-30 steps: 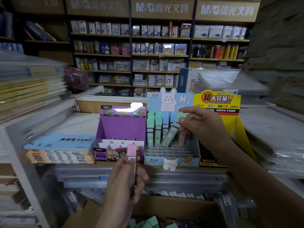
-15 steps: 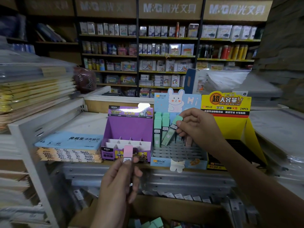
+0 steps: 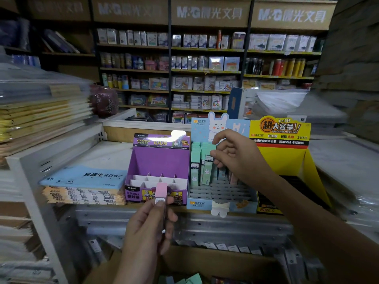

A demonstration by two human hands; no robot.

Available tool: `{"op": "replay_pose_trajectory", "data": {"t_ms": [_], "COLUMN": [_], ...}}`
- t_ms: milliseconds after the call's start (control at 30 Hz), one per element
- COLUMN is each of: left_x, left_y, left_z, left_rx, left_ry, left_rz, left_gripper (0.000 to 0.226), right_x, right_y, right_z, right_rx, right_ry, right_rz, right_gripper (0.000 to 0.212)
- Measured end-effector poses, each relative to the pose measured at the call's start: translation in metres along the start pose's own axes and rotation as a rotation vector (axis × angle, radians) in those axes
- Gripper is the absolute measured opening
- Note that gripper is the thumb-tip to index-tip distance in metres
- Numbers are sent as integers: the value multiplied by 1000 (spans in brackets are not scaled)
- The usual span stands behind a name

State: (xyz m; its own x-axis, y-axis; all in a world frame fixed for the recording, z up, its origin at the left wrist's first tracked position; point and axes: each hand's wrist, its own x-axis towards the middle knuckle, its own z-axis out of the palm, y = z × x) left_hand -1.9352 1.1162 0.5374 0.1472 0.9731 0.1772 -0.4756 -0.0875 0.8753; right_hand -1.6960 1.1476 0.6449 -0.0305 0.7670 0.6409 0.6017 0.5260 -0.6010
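My left hand grips a slim pink lead case upright, in front of the shelf edge. My right hand pinches a green lead case that stands upright in a slot of the light-blue bunny display box. Other green cases stand in the box's back-left rows; the front grid slots are bare. My right forearm crosses the box's right side.
A purple display box stands left of the blue one, a yellow display box to its right. A blue paper pack lies on the shelf at left. Stacked notebooks sit left; stocked shelves fill the back wall.
My right hand has turned the green case from tilted to upright and lowered it into the blue box. My left hand stays in place with the pink case.
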Motion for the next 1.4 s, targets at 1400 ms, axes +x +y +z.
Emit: {"op": "replay_pose_trajectory", "data": {"t_ms": [1400], "left_x": [35], "left_y": [10], "left_z": [85], "left_rx": [193], "left_ry": [-271], "left_rz": [182], "left_gripper": [26], "right_x": [-118], "right_y": [34], "right_z": [-81], "right_rx": [-515], "right_ry": [156], "right_rz": [151], "right_gripper": [9]}}
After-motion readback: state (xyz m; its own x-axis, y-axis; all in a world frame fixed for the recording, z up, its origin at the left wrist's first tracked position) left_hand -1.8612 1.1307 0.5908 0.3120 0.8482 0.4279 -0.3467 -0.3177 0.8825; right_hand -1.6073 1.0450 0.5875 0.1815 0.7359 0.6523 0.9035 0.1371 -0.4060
